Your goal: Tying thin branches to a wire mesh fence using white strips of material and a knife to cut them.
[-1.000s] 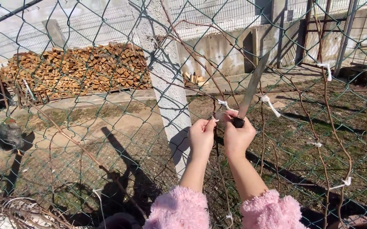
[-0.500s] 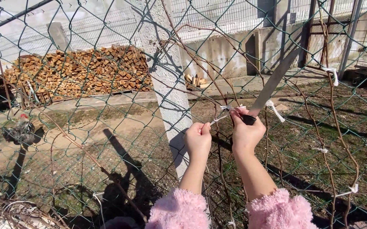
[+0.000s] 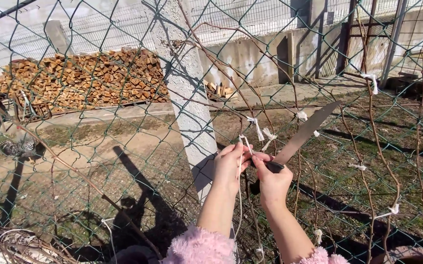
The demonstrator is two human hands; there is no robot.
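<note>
My right hand grips the black handle of a long kitchen knife, whose blade points up and to the right along the green chain-link fence. My left hand pinches a length of white string that hangs down between my arms. Just above both hands, a white string knot ties a bare vine stem to the fence. Pink fluffy sleeves show at the bottom edge.
A grey concrete fence post stands left of my hands. More white ties hold dry vines to the mesh on the right. Behind the fence are a stacked woodpile, a hen and a concrete wall.
Both hands dropped below the tied knot. The knife blade tilted lower toward the right. My left hand now holds a string hanging down. The hen stayed at the left.
</note>
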